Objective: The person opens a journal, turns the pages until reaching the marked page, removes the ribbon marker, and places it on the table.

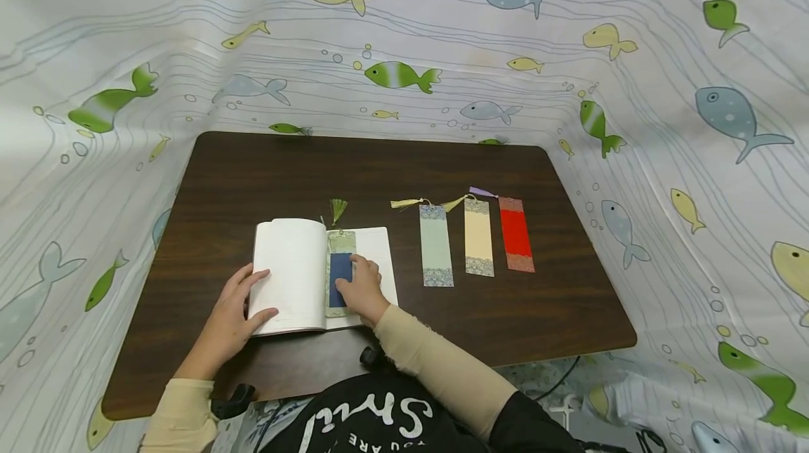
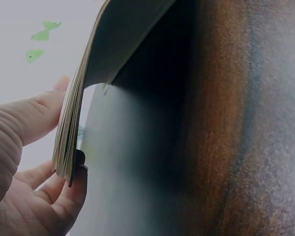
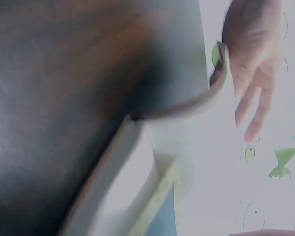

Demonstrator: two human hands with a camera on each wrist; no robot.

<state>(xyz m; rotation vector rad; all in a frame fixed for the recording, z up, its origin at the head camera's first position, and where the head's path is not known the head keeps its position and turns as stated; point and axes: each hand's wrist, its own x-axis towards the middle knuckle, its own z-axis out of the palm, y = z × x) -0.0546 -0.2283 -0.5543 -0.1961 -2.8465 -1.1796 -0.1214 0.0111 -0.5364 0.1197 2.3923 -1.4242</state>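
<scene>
An open book with blank white pages (image 1: 292, 267) lies at the table's front. My left hand (image 1: 230, 319) grips its left half at the outer edge; in the left wrist view the thumb is on one side of the page stack (image 2: 68, 128) and the curled fingers are on the other. A patterned green bookmark (image 1: 341, 241) with a blue panel (image 3: 163, 216) and a green tassel (image 1: 338, 210) lies along the gutter on the right page. My right hand (image 1: 366, 290) holds it at its right side, thumb over the blue panel, other fingers curled.
Right of the book, three tasselled bookmarks lie side by side: pale green (image 1: 436, 246), cream (image 1: 478, 237) and red (image 1: 515, 232). Beneath everything is a dark wooden table (image 1: 543, 312) with rounded corners. A fish-patterned white curtain (image 1: 430, 31) surrounds it.
</scene>
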